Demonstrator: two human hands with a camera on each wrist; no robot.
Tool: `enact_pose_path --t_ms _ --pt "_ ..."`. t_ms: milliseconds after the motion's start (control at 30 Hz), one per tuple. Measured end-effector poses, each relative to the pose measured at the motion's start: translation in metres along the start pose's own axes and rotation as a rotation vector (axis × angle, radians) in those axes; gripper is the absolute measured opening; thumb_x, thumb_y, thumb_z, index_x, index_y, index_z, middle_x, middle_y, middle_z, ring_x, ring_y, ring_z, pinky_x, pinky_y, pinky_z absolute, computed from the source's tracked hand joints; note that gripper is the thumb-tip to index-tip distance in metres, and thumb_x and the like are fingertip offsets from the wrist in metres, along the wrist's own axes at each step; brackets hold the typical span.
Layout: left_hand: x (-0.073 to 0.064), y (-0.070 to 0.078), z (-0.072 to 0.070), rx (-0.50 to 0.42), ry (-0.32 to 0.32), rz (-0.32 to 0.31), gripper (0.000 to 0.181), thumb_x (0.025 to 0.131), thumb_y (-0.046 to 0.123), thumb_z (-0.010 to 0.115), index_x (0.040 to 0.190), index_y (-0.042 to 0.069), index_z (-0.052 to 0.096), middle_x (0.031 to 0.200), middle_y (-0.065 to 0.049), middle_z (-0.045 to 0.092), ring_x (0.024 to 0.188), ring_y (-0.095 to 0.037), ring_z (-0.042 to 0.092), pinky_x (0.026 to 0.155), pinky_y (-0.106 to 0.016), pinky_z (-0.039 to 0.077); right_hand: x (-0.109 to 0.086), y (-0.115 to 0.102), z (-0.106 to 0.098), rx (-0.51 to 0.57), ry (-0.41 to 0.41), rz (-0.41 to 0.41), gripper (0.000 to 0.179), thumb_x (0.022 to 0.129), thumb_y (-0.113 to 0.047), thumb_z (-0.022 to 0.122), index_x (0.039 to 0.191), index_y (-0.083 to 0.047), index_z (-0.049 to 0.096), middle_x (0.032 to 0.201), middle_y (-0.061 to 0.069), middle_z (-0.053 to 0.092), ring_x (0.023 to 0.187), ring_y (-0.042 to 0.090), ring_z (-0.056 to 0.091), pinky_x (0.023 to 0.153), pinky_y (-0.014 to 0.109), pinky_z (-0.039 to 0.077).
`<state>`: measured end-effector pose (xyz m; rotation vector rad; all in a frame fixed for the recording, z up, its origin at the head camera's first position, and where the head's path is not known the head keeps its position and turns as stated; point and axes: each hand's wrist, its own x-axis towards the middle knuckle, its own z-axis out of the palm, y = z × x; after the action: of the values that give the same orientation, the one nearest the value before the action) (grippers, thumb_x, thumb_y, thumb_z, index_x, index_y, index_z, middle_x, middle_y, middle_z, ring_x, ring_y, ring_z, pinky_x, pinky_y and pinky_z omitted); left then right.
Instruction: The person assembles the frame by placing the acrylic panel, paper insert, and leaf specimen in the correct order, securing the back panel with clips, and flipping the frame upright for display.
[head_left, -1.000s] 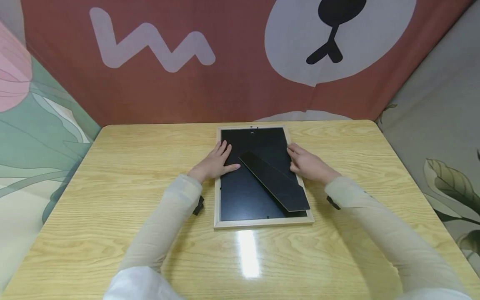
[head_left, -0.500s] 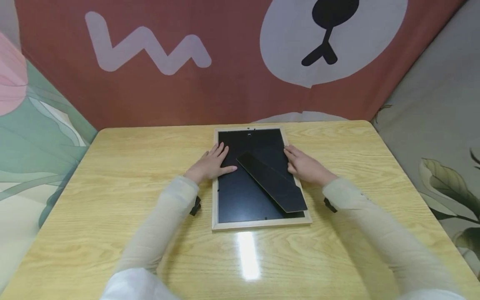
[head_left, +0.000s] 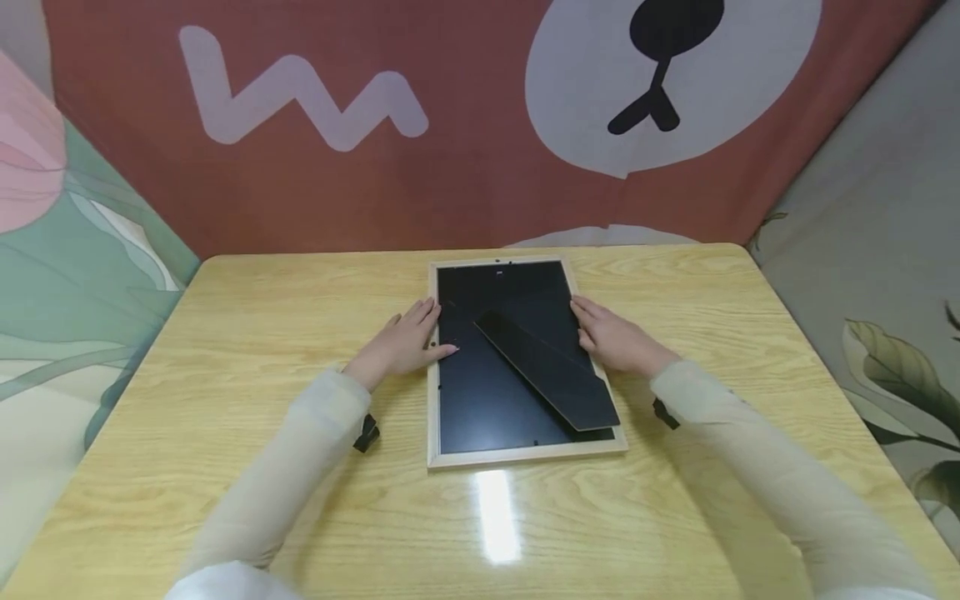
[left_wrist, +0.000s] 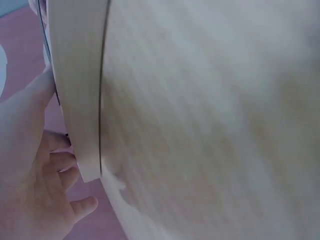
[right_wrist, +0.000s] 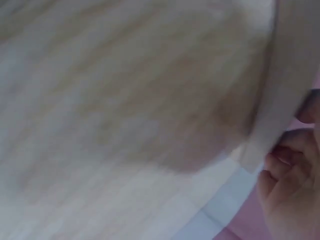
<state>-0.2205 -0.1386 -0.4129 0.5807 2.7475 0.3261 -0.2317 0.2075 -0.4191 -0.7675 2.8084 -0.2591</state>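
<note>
A picture frame [head_left: 435, 408] with pale wood edges lies face down on the table, its black backing board [head_left: 480, 400] up. A black easel stand [head_left: 547, 367] slants across the backing. At the left edge my left hand [head_left: 397, 346] touches the frame, fingers fairly straight, thumb tip over the backing. My right hand [head_left: 615, 337] holds the right edge with curled fingers. In the left wrist view, the frame's side [left_wrist: 80, 75] stands beside that hand [left_wrist: 30, 165]. The right wrist view has curled fingers [right_wrist: 282, 175] against the opposite side.
The wood-grain table [head_left: 285, 317] extends on both sides of the frame. A red-brown printed cloth [head_left: 480, 192] hangs behind its back edge, with patterned cloths [head_left: 840, 250] at the sides. A bright light reflection [head_left: 497, 517] shows in front of the frame.
My left hand has slid left off the backing to the frame's left edge, its thumb still over the board. My right hand and the frame stay about where they were.
</note>
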Motion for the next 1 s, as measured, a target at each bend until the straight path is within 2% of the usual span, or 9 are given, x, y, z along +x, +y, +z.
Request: enact_pose_path --t_ms 167,300,433,600,767,867,1000 --pt "-0.007 0.002 0.008 0.029 0.12 0.025 0.078 0.096 0.052 0.046 0.148 -0.003 0.027 0.158 -0.019 0.022 0.145 -0.034 0.024 0.117 -0.054 0.028 -0.004 -0.01 -0.009 0.038 -0.06 -0.004 0.057 0.102 -0.019 0.041 0.147 0.009 0.021 0.157 0.025 0.017 0.144 0.041 0.021 0.117 0.054 0.027" --pt "-0.011 0.009 0.01 0.122 0.215 0.058 0.069 0.096 0.046 0.051 0.139 -0.008 0.042 0.148 -0.024 0.039 0.138 -0.037 0.038 0.112 -0.049 0.038 -0.01 -0.027 -0.013 0.109 -0.115 -0.078 0.058 0.103 -0.024 0.041 0.148 0.007 0.021 0.157 0.025 0.017 0.145 0.04 0.021 0.117 0.054 0.027" --pt "-0.014 0.013 0.01 0.144 0.251 0.067 0.066 0.097 0.043 0.052 0.136 -0.01 0.045 0.145 -0.025 0.042 0.136 -0.037 0.041 0.111 -0.046 0.04 -0.019 -0.042 -0.015 0.147 -0.156 -0.161 0.062 0.102 -0.031 0.043 0.149 0.004 0.022 0.158 0.022 0.017 0.146 0.038 0.021 0.117 0.053 0.027" --pt "-0.014 0.012 0.011 0.069 0.263 0.093 0.063 0.098 0.037 0.052 0.137 -0.012 0.042 0.147 -0.028 0.038 0.137 -0.039 0.038 0.114 -0.046 0.036 -0.026 -0.052 -0.011 0.124 -0.21 -0.214 0.078 0.096 -0.046 0.05 0.151 0.0 0.019 0.16 0.017 0.012 0.147 0.036 0.017 0.118 0.052 0.025" --pt "-0.013 0.011 0.015 -0.009 0.274 0.113 0.062 0.098 0.031 0.053 0.137 -0.015 0.039 0.148 -0.031 0.034 0.138 -0.041 0.035 0.114 -0.048 0.035 -0.029 -0.055 -0.002 0.125 -0.249 -0.191 0.098 0.087 -0.059 0.057 0.153 -0.003 0.01 0.162 0.014 0.002 0.149 0.035 0.011 0.12 0.052 0.02" --pt "-0.012 0.011 0.018 -0.083 0.255 0.097 0.062 0.098 0.028 0.052 0.139 -0.016 0.035 0.15 -0.032 0.029 0.141 -0.042 0.03 0.115 -0.05 0.032 -0.03 -0.056 0.003 0.133 -0.262 -0.178 0.104 0.085 -0.062 0.059 0.153 -0.005 0.006 0.162 0.011 -0.003 0.149 0.033 0.008 0.122 0.05 0.018" --pt "-0.009 0.012 0.021 -0.24 0.205 0.05 0.063 0.1 0.023 0.05 0.142 -0.016 0.026 0.154 -0.031 0.017 0.145 -0.042 0.018 0.12 -0.05 0.022 -0.031 -0.056 0.008 0.144 -0.261 -0.178 0.104 0.085 -0.061 0.058 0.154 -0.006 0.003 0.162 0.01 -0.006 0.15 0.031 0.006 0.122 0.049 0.017"
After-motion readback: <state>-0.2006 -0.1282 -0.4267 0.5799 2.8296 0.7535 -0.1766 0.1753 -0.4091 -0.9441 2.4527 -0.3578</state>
